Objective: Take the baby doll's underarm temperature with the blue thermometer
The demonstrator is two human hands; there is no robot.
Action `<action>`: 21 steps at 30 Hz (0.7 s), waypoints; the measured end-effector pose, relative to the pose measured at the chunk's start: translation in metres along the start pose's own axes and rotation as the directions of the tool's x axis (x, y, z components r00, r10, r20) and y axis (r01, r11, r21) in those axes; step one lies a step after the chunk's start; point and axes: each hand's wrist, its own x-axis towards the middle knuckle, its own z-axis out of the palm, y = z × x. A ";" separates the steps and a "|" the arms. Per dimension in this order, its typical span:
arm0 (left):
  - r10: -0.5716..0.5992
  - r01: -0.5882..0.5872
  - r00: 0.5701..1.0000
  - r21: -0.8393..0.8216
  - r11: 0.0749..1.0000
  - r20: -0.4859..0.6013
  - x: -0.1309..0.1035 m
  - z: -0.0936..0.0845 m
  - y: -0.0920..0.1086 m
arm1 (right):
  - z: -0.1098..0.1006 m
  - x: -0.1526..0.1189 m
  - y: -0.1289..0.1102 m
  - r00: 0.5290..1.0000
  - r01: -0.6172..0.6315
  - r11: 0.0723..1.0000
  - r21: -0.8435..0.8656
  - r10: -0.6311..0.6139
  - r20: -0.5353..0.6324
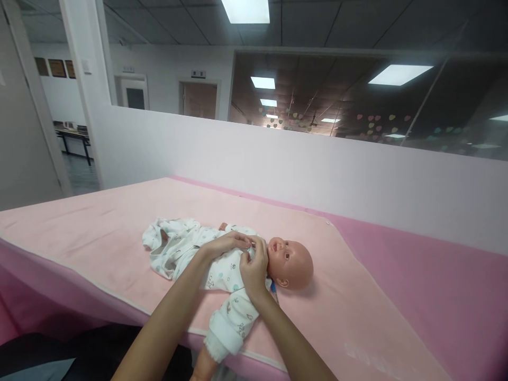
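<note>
A baby doll (293,264) lies on its back on a pink mat, its bare head to the right and its face turned upward. It wears a white baby outfit (224,272) with small printed figures; the lower part is bunched at the left. My left hand (228,243) rests over the chest, fingers bent at the front of the outfit near the neck. Close against it, my right hand (255,264) is curled with thumb and fingers pinching the cloth below the doll's chin. My fingers hide the exact spot they grip. One sleeved doll arm reaches toward me over the mat's edge.
The pale pink mat (99,233) covers a darker pink padded surface (436,275). Behind it runs a low white wall (278,159) with glass above. A door (27,116) stands at the left, and beyond it a small table (73,135) carries objects.
</note>
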 end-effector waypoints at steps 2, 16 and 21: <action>-0.010 0.010 1.000 0.003 1.000 -0.015 0.000 0.000 0.000 | 0.000 0.000 0.000 1.000 0.010 1.000 -0.013 -0.010 -0.002; -0.011 0.010 1.000 -0.042 0.999 -0.019 -0.002 0.001 0.002 | -0.001 -0.003 0.001 0.998 0.045 0.995 -0.088 -0.048 -0.030; -0.011 0.009 1.000 -0.050 0.999 -0.027 -0.001 -0.001 0.000 | -0.001 -0.003 0.001 0.999 0.028 0.996 -0.081 -0.029 -0.013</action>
